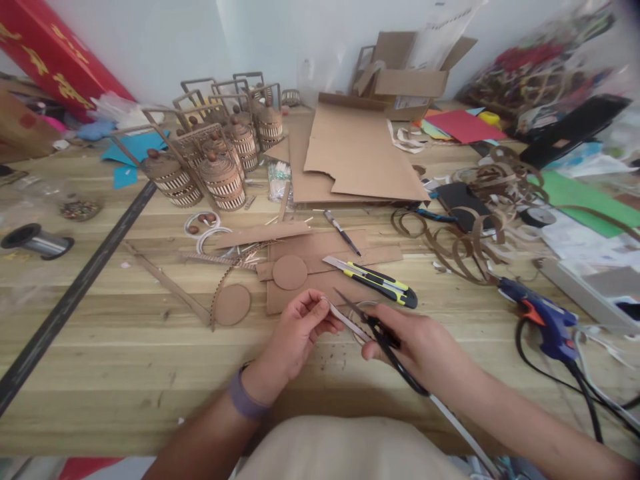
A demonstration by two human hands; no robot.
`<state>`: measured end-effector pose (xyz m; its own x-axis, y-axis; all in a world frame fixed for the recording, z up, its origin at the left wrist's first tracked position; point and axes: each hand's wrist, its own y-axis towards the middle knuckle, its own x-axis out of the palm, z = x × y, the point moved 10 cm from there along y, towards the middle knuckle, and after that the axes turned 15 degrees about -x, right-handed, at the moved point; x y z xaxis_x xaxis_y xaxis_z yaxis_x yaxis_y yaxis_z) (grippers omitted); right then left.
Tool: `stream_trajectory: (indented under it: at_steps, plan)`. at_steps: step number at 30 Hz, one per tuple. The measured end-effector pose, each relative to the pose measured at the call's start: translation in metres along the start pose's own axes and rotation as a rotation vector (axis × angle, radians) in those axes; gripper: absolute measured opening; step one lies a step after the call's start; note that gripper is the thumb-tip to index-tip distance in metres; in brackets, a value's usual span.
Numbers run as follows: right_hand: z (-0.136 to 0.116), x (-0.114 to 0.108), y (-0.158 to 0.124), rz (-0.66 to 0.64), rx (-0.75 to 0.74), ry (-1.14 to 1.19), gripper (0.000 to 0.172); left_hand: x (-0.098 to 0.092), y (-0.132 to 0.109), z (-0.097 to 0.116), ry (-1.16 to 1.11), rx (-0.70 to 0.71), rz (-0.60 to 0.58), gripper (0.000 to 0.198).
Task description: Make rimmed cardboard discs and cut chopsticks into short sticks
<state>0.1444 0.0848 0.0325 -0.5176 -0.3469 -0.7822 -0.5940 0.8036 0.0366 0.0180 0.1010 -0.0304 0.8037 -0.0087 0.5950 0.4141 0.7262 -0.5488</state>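
Between the fingertips of my left hand (305, 323) is the end of a narrow pale strip (349, 323). My right hand (413, 340) grips black-handled scissors (383, 333), their blades pointing up and left beside the strip. The strip runs down past my right hand and trails toward the lower right. Just beyond my hands lies a yellow-and-black utility knife (375, 277), its blade out. Two cardboard discs, one on a cardboard piece (290, 272) and one on the table (232, 305), are left of my left hand. A thin notched strip (220, 283) curves beside the lower disc.
Several small lidded baskets with handles (223, 180) stand at back left. Cardboard sheets (360, 150) lie behind the knife, with an open box (410, 83) beyond. A blue glue gun (543, 320) and curled brown strips (465, 233) are at right. A wire spool (37, 241) sits far left.
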Motion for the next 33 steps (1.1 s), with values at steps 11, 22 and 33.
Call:
stream_trajectory:
  at_steps: [11, 22, 33]
  plan:
    - [0.043, 0.008, -0.055, -0.026, 0.303, 0.854, 0.039, -0.038, -0.005, 0.031, -0.089, 0.100, 0.279, 0.021]
    - [0.039, 0.011, -0.064, 0.011, 0.352, 0.845, 0.030, -0.032, -0.073, 0.098, 0.599, 0.772, 0.656, 0.031]
    - [-0.001, 0.002, -0.027, -0.046, 0.152, 0.919, 0.038, 0.093, -0.052, 0.013, 1.369, 0.591, -0.020, 0.015]
